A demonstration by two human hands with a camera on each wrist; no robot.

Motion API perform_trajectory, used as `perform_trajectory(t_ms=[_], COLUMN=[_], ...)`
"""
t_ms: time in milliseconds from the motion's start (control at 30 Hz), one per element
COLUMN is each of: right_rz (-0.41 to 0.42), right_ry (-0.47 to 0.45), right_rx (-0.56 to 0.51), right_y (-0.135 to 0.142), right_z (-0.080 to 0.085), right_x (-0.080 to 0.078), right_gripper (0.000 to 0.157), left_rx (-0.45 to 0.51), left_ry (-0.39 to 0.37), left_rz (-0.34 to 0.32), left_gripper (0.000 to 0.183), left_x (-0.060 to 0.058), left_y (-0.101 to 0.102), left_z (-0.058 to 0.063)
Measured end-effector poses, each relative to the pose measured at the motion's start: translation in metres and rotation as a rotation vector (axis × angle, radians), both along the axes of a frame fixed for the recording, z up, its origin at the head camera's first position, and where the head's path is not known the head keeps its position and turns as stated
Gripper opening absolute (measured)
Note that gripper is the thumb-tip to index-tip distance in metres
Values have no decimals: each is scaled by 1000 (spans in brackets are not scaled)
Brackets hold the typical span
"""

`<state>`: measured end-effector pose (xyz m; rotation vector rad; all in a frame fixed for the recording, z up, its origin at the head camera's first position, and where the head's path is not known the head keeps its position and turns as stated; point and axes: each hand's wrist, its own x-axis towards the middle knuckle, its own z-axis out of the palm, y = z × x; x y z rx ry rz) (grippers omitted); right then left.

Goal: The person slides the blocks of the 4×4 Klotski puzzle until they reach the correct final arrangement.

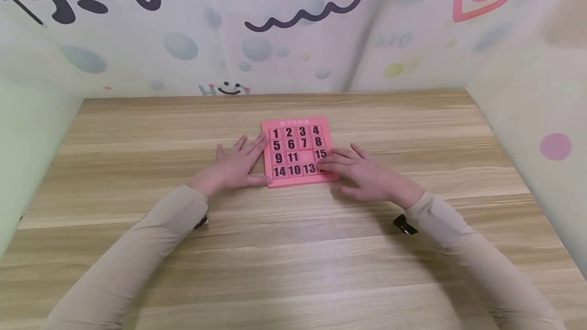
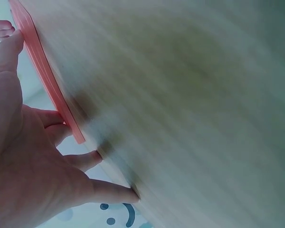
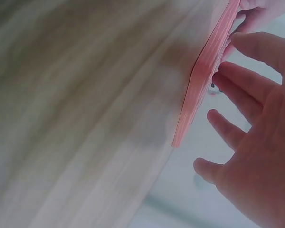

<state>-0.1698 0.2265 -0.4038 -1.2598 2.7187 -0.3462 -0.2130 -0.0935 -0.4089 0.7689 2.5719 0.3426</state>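
Note:
A pink sliding number puzzle lies flat on the table, with black numerals on its tiles. Its top rows read 1 to 4 and 5 to 8; the third shows 9, 11, a gap and 15, and the bottom one 14, 10, 13 and a tile hidden by fingers. My left hand spreads along the left side, thumb at the near corner and a fingertip at the upper edge. From the right, my right hand lays extended fingertips over the lower right tiles. Both wrist views catch the puzzle's pink side edge near the fingers.
The wood-grain table stretches toward me and to both sides. Behind it stands a white wall with black lettering and coloured dots, and side walls close in left and right. Small black devices sit under the sleeve cuffs.

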Motion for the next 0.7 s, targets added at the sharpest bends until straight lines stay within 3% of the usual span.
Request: perform_trajectory(t_ms=[700], right_rz=[42], right_ry=[-2], right_rx=[-30], right_y=[-3], right_z=[-5], right_x=[2], right_gripper=[47], left_rx=[-3], left_ry=[4], left_rz=[0], left_gripper=[98], left_x=[0], left_y=[0], left_z=[-1])
